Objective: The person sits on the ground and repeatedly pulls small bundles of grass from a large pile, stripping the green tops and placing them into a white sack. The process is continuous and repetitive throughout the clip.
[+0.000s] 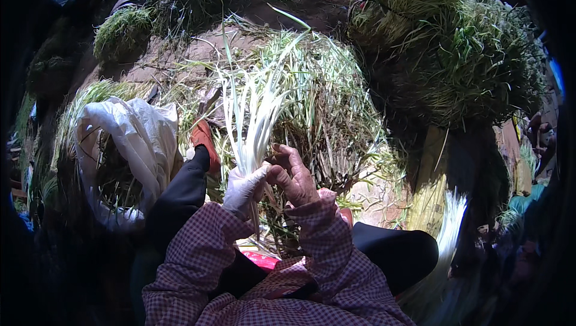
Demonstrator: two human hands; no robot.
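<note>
Upright in my left hand (pixel 243 191), which looks covered by a thin white glove, is a bundle of long pale stalks (pixel 254 132), much like blanched chives. Their white lower parts are gathered in the fist, and the tops fan out, with a few green leaf tips rising higher. Thin brownish ends hang below the fist. My bare right hand (pixel 294 177) is close against the bundle's base, fingers bent and thumb touching by the left thumb. Whether it pinches a stalk is hidden. Beyond both hands lies a heap of uncleaned green stalks (pixel 324 101) with brown, dirty bases.
At left stands an open white sack (pixel 153 141) with plant scraps inside. Large piles of green stalks (pixel 477 51) rise at the upper right. A white stalk bundle (pixel 452 218) lies at right by a yellowish board-like strip (pixel 427 195). Loose leaves litter the ground (pixel 378 198).
</note>
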